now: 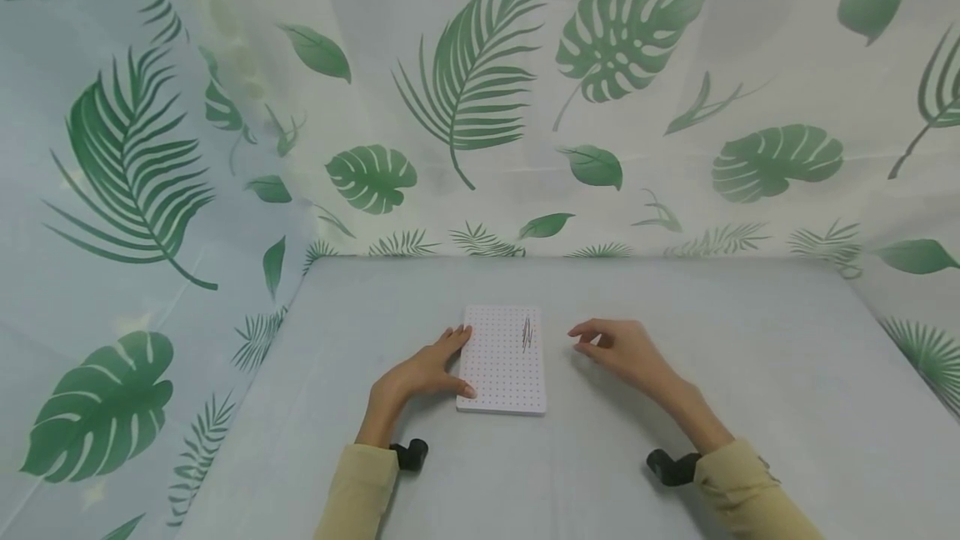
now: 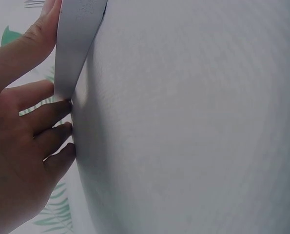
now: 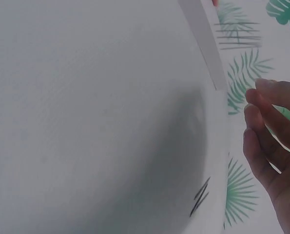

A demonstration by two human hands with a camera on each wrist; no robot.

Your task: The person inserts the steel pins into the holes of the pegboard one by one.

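A white notepad (image 1: 502,365) with a dotted face lies flat on the table, with dark scribbled lines near its upper right corner. My left hand (image 1: 420,369) rests along its left side, thumb on the lower left of the pad and fingertips by the upper left edge. In the left wrist view the pad's thick side (image 2: 76,48) shows beside the thumb (image 2: 28,46). To the right of the pad, apart from it, my right hand (image 1: 618,348) hovers with fingers loosely bent and nothing between them. The right wrist view shows the pad's edge (image 3: 205,46) beyond the fingertips.
A pale cloth covers the table (image 1: 750,340). Behind it and at the sides hang white curtains (image 1: 510,23) printed with green leaves. A dark wrist camera (image 1: 410,455) is on the left wrist and another camera (image 1: 671,467) on the right.
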